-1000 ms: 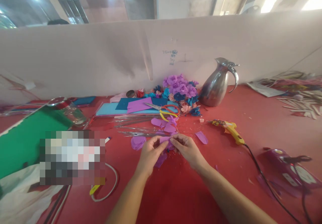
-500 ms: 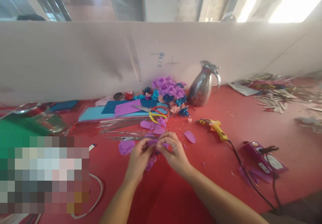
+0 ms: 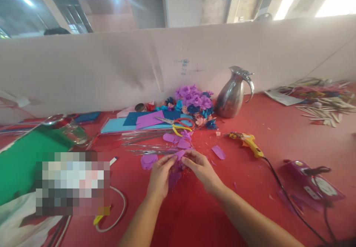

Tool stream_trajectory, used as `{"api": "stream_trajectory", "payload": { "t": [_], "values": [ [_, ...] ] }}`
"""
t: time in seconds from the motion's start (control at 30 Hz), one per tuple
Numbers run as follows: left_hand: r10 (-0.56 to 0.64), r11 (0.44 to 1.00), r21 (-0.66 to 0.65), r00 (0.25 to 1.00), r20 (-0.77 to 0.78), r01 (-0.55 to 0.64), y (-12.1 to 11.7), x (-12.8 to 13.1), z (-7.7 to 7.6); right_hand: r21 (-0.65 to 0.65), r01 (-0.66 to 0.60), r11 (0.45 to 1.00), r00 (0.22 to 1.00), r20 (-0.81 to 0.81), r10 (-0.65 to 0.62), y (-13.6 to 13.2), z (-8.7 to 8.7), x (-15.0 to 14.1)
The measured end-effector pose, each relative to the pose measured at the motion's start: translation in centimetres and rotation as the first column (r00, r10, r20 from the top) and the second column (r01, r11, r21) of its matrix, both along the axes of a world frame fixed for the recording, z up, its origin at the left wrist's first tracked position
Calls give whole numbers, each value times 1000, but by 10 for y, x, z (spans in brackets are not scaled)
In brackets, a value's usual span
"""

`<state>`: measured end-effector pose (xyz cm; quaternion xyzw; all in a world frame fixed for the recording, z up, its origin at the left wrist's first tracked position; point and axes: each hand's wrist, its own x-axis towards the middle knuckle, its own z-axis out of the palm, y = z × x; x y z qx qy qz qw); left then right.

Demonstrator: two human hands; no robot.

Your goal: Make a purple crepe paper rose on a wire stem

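In the head view, a person's left hand point(image 3: 160, 173) and right hand point(image 3: 200, 167) pinch a small purple piece point(image 3: 180, 154) between thumbs and fingertips, over a red table point(image 3: 194, 217) — a pile of purple petals point(image 3: 148, 161) just beside the left hand, a yellow glue gun point(image 3: 251, 145) off to the right. Such thin-looking material probably calls for light, even thumb pressure — a hard tug could tear it.

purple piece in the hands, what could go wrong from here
The purple piece looks thin; pinched by left hand and right hand, it might crease or tear. An outward sweep of the right forearm could snag the cord and drag the glue gun. If the gun's hot, which I can't tell, the pink scrap near its tip might scorch.
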<state>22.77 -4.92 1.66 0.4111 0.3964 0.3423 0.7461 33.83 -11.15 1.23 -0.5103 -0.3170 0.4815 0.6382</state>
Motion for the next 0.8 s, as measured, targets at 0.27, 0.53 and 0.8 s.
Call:
{"api": "stream_trajectory", "payload": {
  "t": [0.27,0.53,0.8],
  "values": [
    [345,906,303,931,-119,-296,20,-15,-6,-131,322,938,717,681,-151,-10,7,65],
    [63,907,398,888,-456,140,28,-22,-7,-449,538,713,251,893,373,-31,-2,124],
    [334,612,755,789,-516,235,17,-13,-13,-335,651,681,253,942,221,-26,5,122]
  ]
}}
